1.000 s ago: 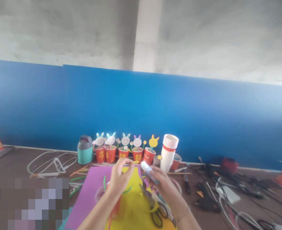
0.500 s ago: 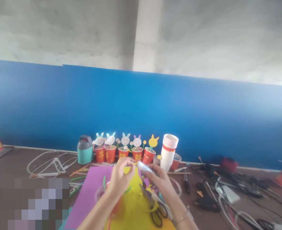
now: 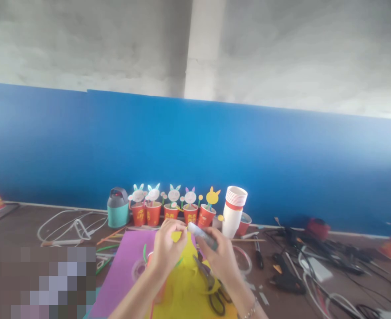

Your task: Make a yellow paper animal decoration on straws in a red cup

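Observation:
My right hand (image 3: 217,252) is closed around a glue stick (image 3: 202,235), a pale tube whose whitish end points at my left fingertips. My left hand (image 3: 168,246) is in a pinch just left of that end; what sits between thumb and finger is too small to make out. Under both hands lie a yellow sheet (image 3: 182,297) and a purple sheet (image 3: 115,283). Black-handled scissors (image 3: 218,301) rest on the yellow sheet, beside my right wrist. A red paper cup and a clear tape roll (image 3: 138,269) are partly hidden behind my left forearm.
Behind the hands stands a row of red paper cups (image 3: 153,214) with rabbit-face cutouts. A cup stack (image 3: 232,219) and a teal container (image 3: 118,212) flank it. On the right lie a glue gun (image 3: 286,279), a black pen (image 3: 258,254) and tangled cables. A blue panel (image 3: 195,146) closes the back.
My right hand has turned slightly with the glue stick, and its wrist has shifted left. The yellow bit seen at my left fingertips is no longer visible. White scraps now show beside my right wrist.

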The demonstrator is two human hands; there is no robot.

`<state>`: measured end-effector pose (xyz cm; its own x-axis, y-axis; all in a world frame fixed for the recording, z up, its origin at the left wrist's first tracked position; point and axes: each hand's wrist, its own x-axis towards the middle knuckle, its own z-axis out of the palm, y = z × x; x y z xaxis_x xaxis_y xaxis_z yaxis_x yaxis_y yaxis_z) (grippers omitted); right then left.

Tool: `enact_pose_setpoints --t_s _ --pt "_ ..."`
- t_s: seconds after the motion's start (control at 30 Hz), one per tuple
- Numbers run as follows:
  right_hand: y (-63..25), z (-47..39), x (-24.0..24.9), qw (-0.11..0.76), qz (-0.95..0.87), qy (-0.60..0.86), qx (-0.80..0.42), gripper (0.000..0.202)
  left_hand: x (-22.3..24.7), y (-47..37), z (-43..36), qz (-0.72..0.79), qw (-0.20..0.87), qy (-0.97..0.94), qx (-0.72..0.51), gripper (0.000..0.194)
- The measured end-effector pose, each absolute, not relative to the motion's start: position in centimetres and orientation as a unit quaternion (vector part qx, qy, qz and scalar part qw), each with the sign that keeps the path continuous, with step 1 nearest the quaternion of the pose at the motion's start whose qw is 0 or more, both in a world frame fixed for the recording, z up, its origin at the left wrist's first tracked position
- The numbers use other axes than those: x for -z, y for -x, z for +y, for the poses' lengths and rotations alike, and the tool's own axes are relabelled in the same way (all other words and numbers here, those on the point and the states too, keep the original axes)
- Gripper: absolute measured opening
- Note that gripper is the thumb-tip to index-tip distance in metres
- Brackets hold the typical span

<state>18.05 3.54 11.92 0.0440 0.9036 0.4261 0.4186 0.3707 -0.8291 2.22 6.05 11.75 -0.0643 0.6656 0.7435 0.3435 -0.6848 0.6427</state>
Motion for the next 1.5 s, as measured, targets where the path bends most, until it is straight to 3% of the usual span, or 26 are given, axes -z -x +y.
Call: enact_pose_setpoints --t_s 0.33,0.53,0.7,1.23,1.5 --pt "-18.0 3.0 -12.0 0.483 -0.649 0.578 -0.107 0.023 -11.2 -2.2 6.4 0.407 0.199 -0.661 -0.598 0.011" --pt "-18.5 3.4 -12.0 0.497 -0.642 0.573 -0.107 0.026 -11.1 -1.8 7.1 0.446 0.291 -0.616 -0.581 0.02" --pt "-18.0 3.0 -12.2 0.497 -0.665 0.541 -0.13 0.019 -10.8 -1.7 7.3 0.457 0.278 -0.615 -0.579 0.019" --pt "-17.5 2.7 -11.8 0.446 -0.67 0.594 0.001 0.013 -11.7 -2.3 6.3 0.463 0.233 -0.622 -0.587 0.017" --pt "-17.2 2.4 -12.1 0.479 -0.668 0.569 -0.013 0.016 -11.3 -1.9 6.8 0.48 0.243 -0.611 -0.581 0.022"
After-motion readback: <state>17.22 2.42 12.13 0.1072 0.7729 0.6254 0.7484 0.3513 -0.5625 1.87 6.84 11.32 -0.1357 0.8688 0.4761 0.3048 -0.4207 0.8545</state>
